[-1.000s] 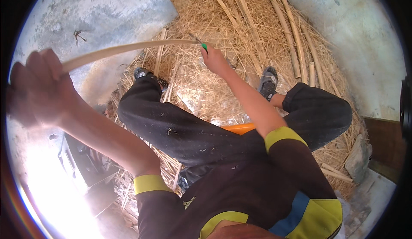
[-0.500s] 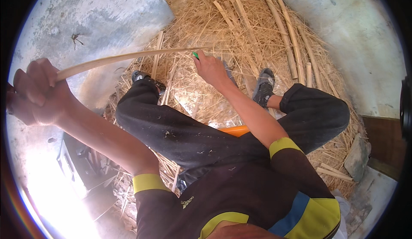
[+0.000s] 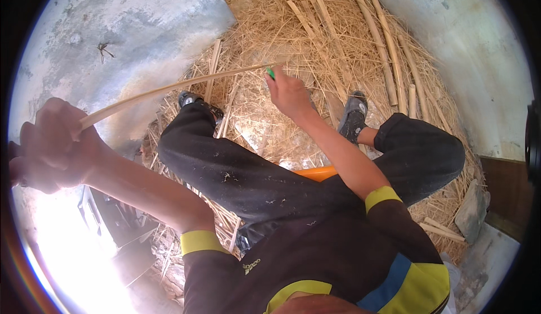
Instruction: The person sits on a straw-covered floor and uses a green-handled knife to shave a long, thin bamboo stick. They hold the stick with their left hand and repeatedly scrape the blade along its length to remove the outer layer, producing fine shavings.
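My left hand (image 3: 53, 145), at the far left, is closed around one end of a long, pale, thin strip (image 3: 146, 96) that looks like split bamboo. The strip bows gently upward across to the right, above my left leg and the floor. At its far end my right hand (image 3: 292, 95) is closed on a small tool with a green handle (image 3: 270, 73). The green part shows beside my thumb and touches or nearly touches the strip. The rest of the tool is hidden by the hand, so its kind cannot be told.
Straw-like shavings (image 3: 265, 32) cover the floor, with several long poles (image 3: 383, 49) lying at the right. Pale walls (image 3: 135, 38) rise on both sides. An orange object (image 3: 315, 173) lies between my legs. A grey stone (image 3: 472, 210) stands at the right.
My left hand has come down, lowering its end of the strip. My right hand has shifted slightly right along with the strip's far end. The whole view has moved a little.
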Demonstrator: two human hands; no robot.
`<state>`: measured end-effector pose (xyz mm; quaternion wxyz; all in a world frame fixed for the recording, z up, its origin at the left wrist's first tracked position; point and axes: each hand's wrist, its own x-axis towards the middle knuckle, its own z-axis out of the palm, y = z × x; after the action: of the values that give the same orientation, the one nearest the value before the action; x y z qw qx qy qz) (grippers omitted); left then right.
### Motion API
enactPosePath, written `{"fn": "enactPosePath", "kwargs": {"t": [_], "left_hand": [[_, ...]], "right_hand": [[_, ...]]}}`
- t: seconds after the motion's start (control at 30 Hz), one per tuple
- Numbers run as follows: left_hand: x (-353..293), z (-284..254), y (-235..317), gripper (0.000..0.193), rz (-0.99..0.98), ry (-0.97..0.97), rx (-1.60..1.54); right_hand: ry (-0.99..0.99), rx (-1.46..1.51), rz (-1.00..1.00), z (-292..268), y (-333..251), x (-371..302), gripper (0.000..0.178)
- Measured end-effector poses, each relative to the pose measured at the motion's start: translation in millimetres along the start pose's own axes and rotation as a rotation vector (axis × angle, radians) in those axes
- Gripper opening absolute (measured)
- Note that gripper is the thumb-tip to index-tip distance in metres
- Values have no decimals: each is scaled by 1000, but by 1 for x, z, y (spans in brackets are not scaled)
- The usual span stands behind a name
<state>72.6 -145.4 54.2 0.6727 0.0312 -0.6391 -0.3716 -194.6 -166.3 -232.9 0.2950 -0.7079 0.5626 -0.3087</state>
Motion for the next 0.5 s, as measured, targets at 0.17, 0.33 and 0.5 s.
{"fn": "enactPosePath", "kwargs": {"t": [0.17, 0.33, 0.5], "left_hand": [[-1, 12, -4, 49, -9, -156, -37], [-4, 0, -4, 48, 11, -142, -73], [-7, 3, -4, 65, 38, -37, -69]], "right_hand": [[-92, -252, 391, 57, 154, -15, 34], [21, -165, 407, 16, 99, -18, 33], [57, 108, 212, -21, 14, -16, 32]]}}
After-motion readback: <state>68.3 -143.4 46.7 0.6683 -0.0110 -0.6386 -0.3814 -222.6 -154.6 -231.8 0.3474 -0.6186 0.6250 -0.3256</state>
